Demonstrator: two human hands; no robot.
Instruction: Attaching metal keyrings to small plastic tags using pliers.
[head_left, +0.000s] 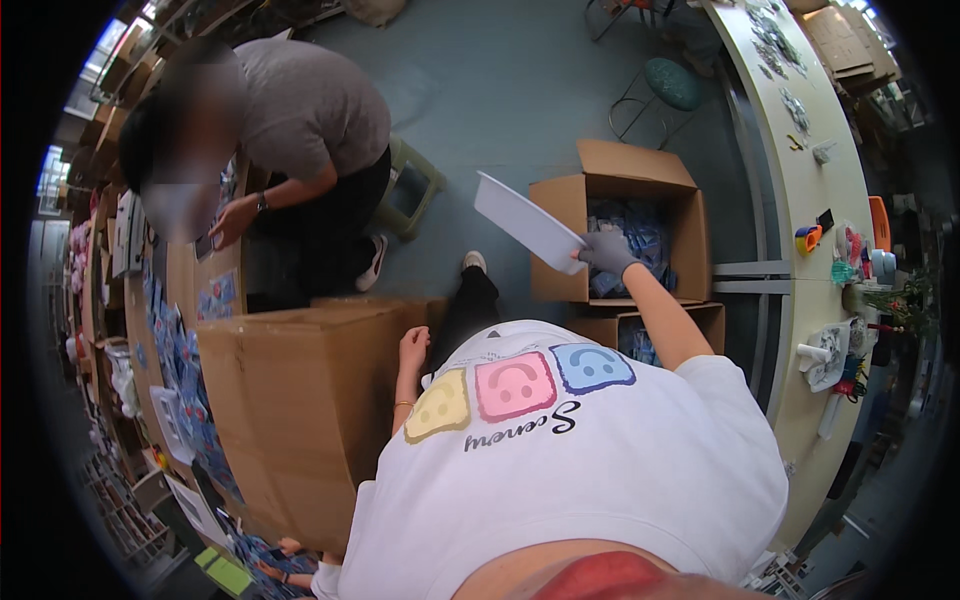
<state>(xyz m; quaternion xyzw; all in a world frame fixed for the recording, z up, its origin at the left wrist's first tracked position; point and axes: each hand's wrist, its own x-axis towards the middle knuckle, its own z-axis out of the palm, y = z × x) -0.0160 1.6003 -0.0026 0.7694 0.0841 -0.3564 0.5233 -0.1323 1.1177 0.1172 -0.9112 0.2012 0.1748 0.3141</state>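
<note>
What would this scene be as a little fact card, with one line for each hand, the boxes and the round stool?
Right hand: gloved in gray, holding a white tray near one end
Left hand: bare, beside a big cardboard box; touching is unclear
Open box: brown, bluish packets inside
Round stool: green, on the floor
Other person: wearing gray, leaning over

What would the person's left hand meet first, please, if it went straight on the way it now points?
The left hand would probably meet the far end of the large cardboard box, though depth is unclear and it might pass above.
</note>
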